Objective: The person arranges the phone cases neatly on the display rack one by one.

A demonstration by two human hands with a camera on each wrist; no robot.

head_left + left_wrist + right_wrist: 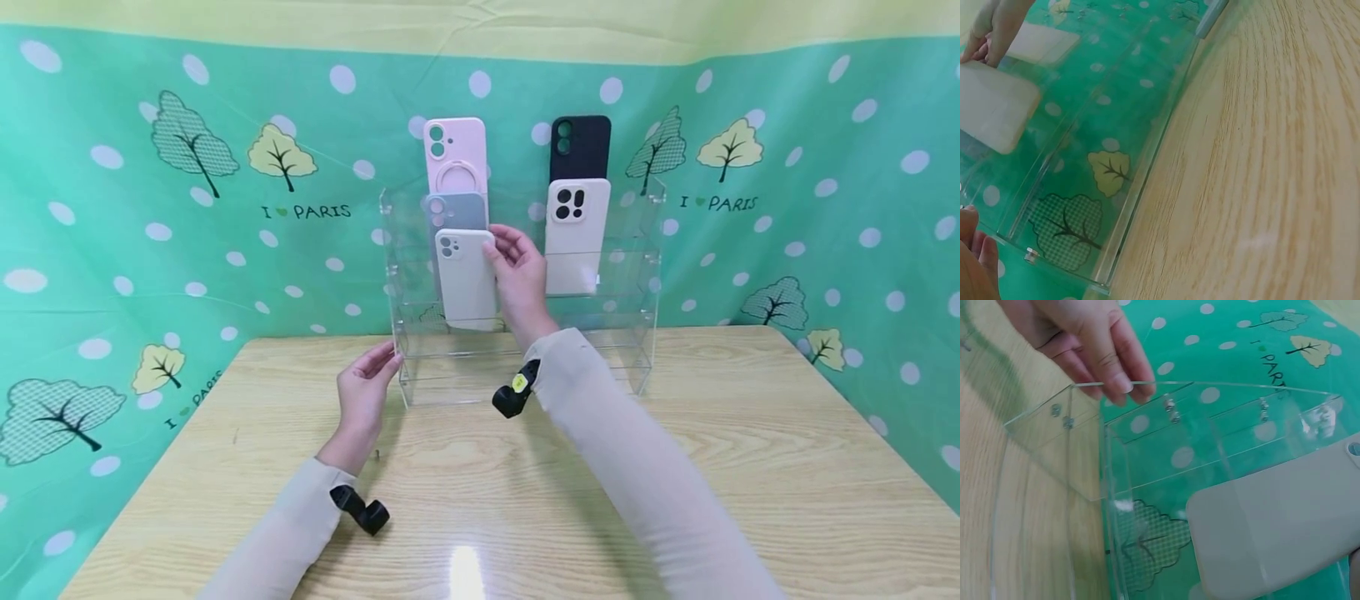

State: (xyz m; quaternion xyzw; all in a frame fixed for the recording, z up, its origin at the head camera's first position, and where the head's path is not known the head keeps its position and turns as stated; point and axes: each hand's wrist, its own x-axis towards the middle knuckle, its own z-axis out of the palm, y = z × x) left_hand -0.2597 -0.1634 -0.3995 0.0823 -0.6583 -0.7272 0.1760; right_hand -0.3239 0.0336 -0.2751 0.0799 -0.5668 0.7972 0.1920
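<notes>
My right hand (522, 279) pinches an off-white phone case (467, 283) by its upper right edge. That case stands upright in a front tier on the left half of a clear acrylic display rack (651, 333). Lower down, my left hand (363, 390) grips the rack's left side panel; in the right wrist view its thumb and fingers (1121, 382) lie on either side of the panel edge. Behind the off-white case stand a grey-blue phone case (467, 207) and, higher, a pink phone case (459, 142) with a ring on its back.
On the rack's right half, a cream phone case (581, 233) stands in front of and below a black phone case (583, 154). The rack sits toward the back of a wooden table (435, 500). A green dotted cloth (300, 258) hangs behind.
</notes>
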